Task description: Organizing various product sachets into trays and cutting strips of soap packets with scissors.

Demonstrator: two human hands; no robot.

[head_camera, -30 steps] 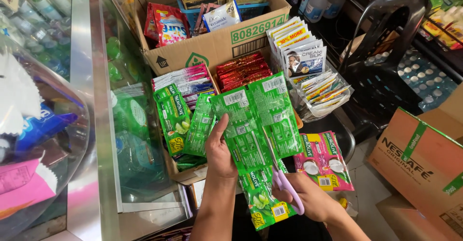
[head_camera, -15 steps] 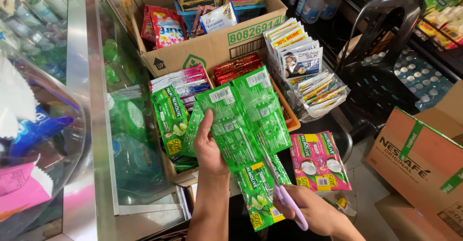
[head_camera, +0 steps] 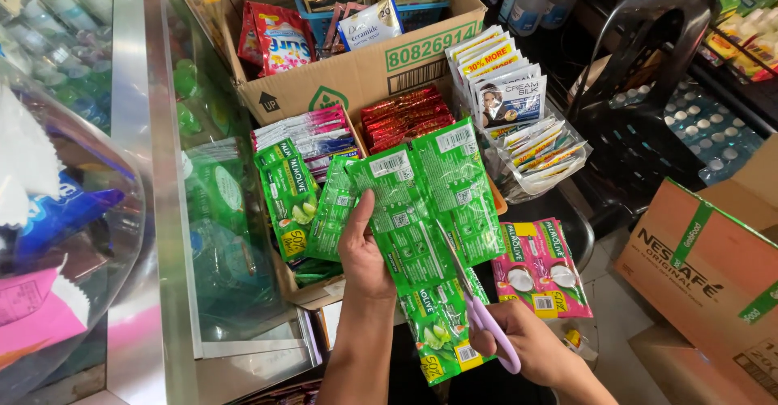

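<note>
My left hand grips the left side of a joined sheet of green sachets, thumb up against its back. My right hand holds purple-handled scissors, whose blades reach up into the sheet between two columns of sachets. The lower end of the green strip hangs down by my right wrist. More green sachets stand in the box behind the sheet.
A cardboard box of mixed sachets stands at the back, with red sachets and white sachets in front. Pink sachets lie on a black stool. A glass counter runs on the left, brown cartons stand right.
The scissors have moved further up into the green sheet. My left hand and the sheet have shifted slightly left and down.
</note>
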